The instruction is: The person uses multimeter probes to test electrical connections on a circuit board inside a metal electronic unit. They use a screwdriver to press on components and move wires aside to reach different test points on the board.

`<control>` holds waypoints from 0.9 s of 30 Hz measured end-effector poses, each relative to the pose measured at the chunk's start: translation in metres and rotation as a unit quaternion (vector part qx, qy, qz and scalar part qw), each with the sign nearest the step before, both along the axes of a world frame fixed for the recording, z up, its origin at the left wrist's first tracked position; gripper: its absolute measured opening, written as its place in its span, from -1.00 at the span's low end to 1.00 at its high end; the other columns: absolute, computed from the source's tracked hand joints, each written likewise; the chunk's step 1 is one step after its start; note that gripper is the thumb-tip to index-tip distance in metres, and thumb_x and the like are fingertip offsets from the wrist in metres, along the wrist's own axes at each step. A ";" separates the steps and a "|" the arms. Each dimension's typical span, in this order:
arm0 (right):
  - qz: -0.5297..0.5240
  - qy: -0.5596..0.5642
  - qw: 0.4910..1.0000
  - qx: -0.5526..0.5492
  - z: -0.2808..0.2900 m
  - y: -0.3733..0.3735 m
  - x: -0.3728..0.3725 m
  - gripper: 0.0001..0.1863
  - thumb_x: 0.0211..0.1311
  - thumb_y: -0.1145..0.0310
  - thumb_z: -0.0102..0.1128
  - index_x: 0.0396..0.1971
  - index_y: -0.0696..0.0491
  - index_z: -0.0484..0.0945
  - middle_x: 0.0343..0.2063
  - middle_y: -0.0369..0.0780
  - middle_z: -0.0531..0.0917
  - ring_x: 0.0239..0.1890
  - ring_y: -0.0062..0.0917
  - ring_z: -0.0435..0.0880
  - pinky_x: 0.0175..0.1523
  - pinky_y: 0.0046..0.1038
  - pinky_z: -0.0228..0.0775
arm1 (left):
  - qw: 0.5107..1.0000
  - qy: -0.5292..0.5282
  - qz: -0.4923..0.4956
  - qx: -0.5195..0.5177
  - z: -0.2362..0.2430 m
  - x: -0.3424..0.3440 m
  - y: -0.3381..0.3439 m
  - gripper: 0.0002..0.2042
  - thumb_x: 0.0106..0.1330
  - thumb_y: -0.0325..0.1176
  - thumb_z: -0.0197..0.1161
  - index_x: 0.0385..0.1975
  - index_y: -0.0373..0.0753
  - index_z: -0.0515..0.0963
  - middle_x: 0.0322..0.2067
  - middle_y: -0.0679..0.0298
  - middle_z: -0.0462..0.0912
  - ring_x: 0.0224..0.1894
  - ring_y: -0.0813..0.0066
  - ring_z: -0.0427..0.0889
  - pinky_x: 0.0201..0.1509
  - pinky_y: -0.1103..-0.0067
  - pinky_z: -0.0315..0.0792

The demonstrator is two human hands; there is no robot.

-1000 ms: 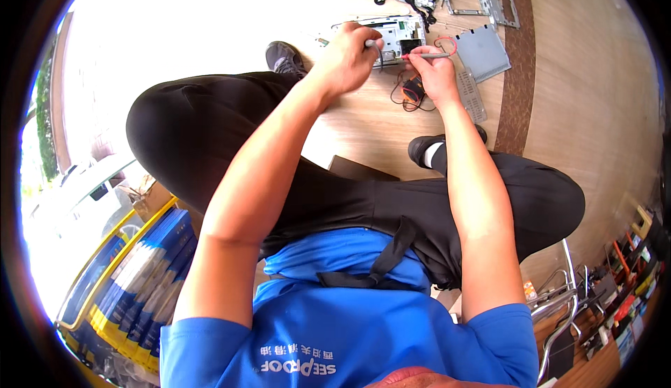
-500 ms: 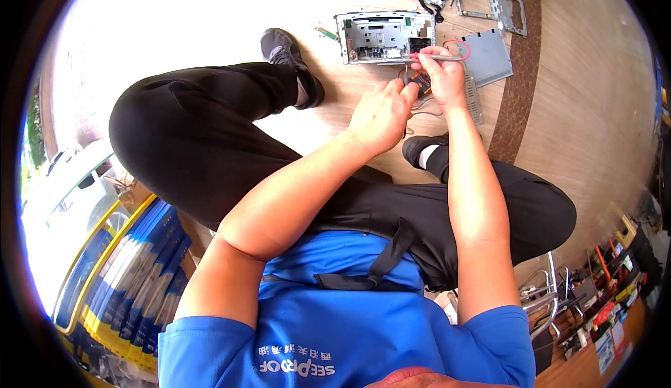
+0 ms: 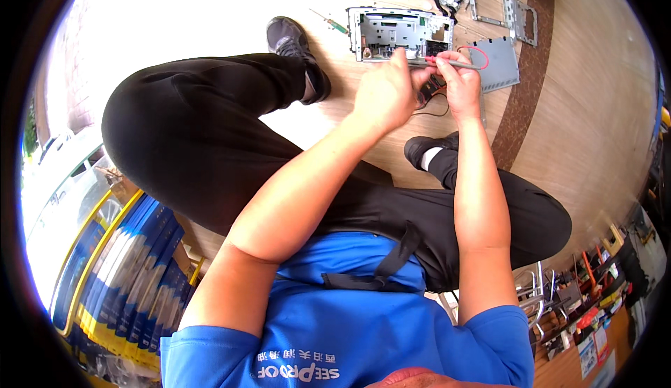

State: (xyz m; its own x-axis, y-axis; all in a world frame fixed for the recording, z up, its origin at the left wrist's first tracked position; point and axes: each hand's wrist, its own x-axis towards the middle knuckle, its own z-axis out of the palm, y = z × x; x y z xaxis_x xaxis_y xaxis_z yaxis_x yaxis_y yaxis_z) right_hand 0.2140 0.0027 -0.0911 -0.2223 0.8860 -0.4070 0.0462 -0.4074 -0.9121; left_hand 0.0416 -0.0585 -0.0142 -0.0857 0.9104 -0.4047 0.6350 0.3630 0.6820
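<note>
Floor separates the black shoe (image 3: 290, 39) from the green-handled screwdriver (image 3: 337, 26), just beside the metal chassis (image 3: 402, 28); the left hand (image 3: 386, 96), grip hidden, meets its near edge in view; the right hand (image 3: 461, 89) pinches a grey probe (image 3: 471, 65) beside the grey panel (image 3: 500, 67).

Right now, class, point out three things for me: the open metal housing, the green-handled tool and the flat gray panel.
Open metal housing (image 3: 411, 32), head view: its inner plate.
Green-handled tool (image 3: 340, 27), head view: its green handle.
Flat gray panel (image 3: 499, 63), head view: middle of its face.
</note>
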 end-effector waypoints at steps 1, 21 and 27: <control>0.001 -0.001 1.000 -0.002 0.001 0.000 -0.002 -0.88 0.32 0.48 0.18 -0.21 0.18 0.54 -0.29 -0.19 0.71 -0.33 -0.58 0.69 -0.18 -0.59 0.53 | 0.999 -0.007 0.035 0.039 -0.006 -0.007 0.005 -0.57 0.39 -0.09 0.14 -0.14 -0.46 0.44 -0.36 -0.17 0.62 -0.25 -0.18 0.62 -0.12 0.15 0.49; 0.032 -0.005 0.999 0.000 -0.002 0.004 -0.001 -0.86 0.36 0.48 0.11 -0.17 0.22 0.50 -0.21 -0.05 0.69 -0.26 -0.45 0.72 -0.09 -0.50 0.57 | 0.956 0.216 -0.129 0.152 -0.016 0.022 -0.029 -0.67 0.28 -0.42 0.05 0.01 -0.42 0.43 -0.05 -0.07 0.56 -0.05 0.05 0.58 0.06 0.26 0.45; 0.010 0.015 1.000 -0.001 -0.002 0.002 -0.001 -0.88 0.31 0.49 0.17 -0.21 0.19 0.53 -0.28 -0.15 0.71 -0.33 -0.55 0.70 -0.17 -0.58 0.53 | 0.964 0.197 -0.159 0.085 -0.012 0.020 -0.028 -0.59 0.32 -0.39 0.01 0.15 -0.38 0.37 0.16 -0.11 0.43 0.20 -0.09 0.42 0.25 0.16 0.33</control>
State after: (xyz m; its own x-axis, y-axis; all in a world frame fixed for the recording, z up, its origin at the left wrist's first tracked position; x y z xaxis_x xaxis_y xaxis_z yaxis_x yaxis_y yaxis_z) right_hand 0.2129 0.0050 -0.0932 -0.2518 0.8801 -0.4026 0.0279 -0.4092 -0.9120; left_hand 0.0616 -0.0868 -0.0261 0.0909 0.9662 -0.2411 0.9176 0.0128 0.3973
